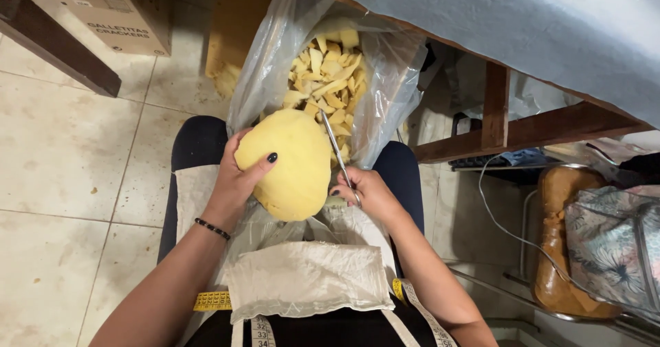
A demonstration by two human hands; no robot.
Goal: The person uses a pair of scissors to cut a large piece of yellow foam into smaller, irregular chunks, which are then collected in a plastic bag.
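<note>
A cloth (306, 278) and tape measure (213, 300) lie across the lap. The left hand (237, 175), fingers wrapped around it, holds a yellow foam lump (292, 161) above the knees. The right hand (371, 192), fingers closed on the handles, works scissors (337, 151) at the foam's edge, over a clear bag (385, 79) of scraps (330, 79). The blades sit close to the left thumb; a slip could nick it, or drop scraps past the bag.

pale tiled floor (62, 148), wooden table frame (522, 130), cardboard box (110, 10) top left
</note>
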